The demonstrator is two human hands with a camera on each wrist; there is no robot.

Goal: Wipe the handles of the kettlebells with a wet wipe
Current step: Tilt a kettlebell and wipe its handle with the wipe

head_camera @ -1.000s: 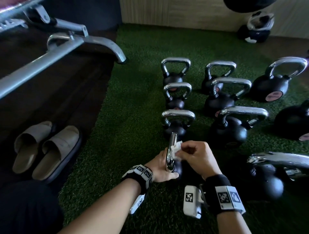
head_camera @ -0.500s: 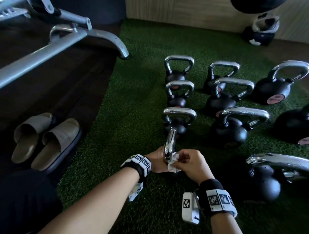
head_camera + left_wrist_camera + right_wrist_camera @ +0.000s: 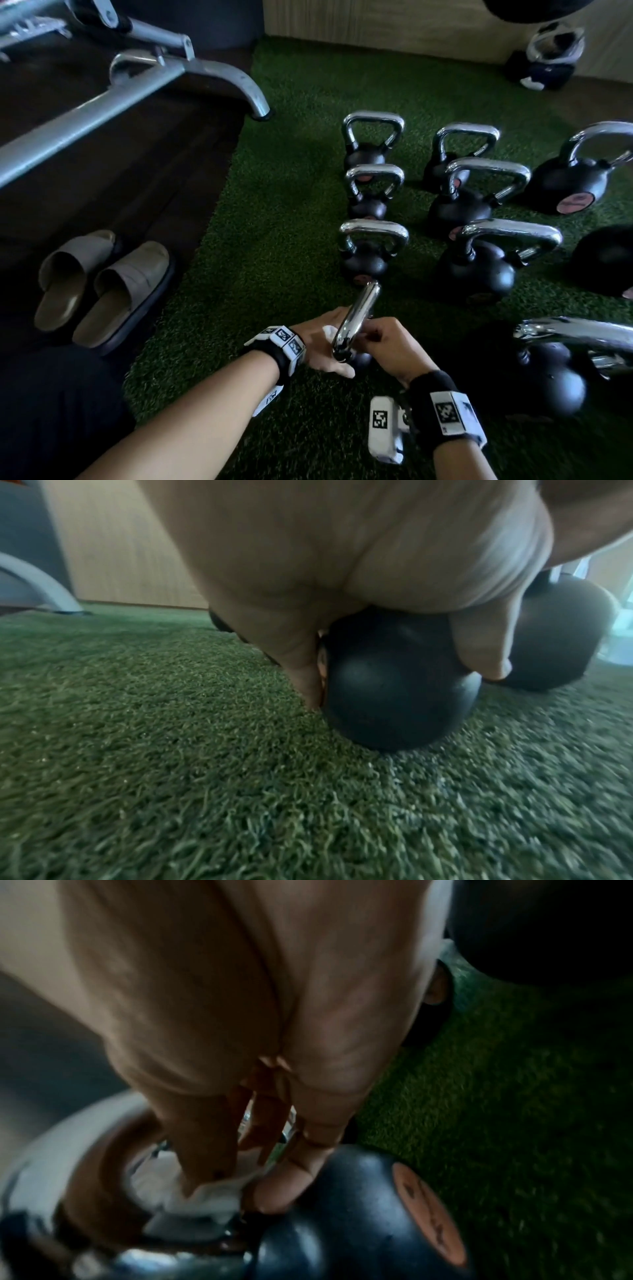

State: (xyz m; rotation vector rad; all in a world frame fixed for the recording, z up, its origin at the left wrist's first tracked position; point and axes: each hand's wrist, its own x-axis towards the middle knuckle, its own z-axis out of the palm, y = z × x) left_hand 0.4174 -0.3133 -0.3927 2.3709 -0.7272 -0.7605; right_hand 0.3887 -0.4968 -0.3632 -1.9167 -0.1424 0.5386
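The nearest small kettlebell stands on green turf, its chrome handle edge-on to me. My left hand grips its black ball, thumb on one side and fingers on the other. My right hand reaches in from the right at the handle's lower end and pinches a white wet wipe against the chrome handle near where it joins the ball. A bit of the wipe shows left of the handle in the head view.
Several more chrome-handled kettlebells stand in rows ahead and to the right, a big one close beside my right wrist. A pair of slippers lies on the dark floor at left. A grey bench frame crosses the upper left.
My right hand has slid the wipe from the handle's upper part down to its lower end. The wipe now shows on the handle's left side. My left hand stays on the ball.
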